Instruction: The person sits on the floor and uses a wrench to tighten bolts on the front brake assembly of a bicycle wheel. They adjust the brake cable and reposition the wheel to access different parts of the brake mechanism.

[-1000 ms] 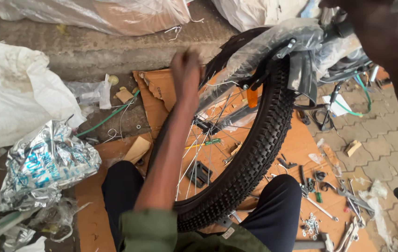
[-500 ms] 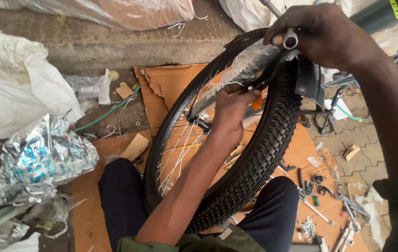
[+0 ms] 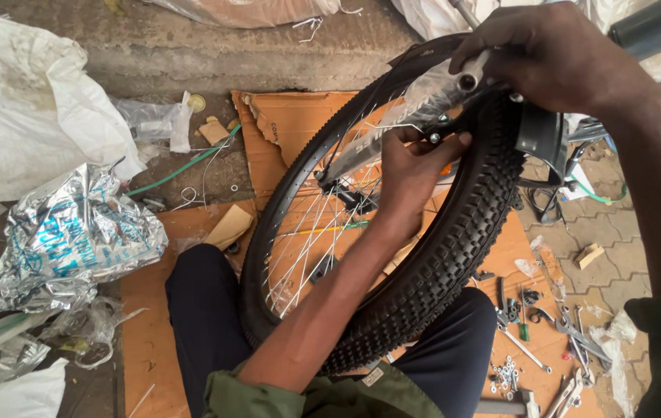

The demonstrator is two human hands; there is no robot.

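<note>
Your left hand (image 3: 412,166) reaches through the spokes of the bicycle wheel (image 3: 392,232), which stands upright between your knees, its knobby tyre running from near you up toward the far right. The fingertips pinch a small bolt (image 3: 432,138) on the wrapped fork leg (image 3: 392,120). Your right hand (image 3: 555,58), just above and farther right, is closed around a slim metal tool (image 3: 473,73) pointing down-left at that fitting. Loose spanners (image 3: 524,348) lie on the cardboard (image 3: 291,120) to the right.

bicycle wheel (image 3: 423,263), left hand (image 3: 412,166), right hand (image 3: 555,54)
</note>
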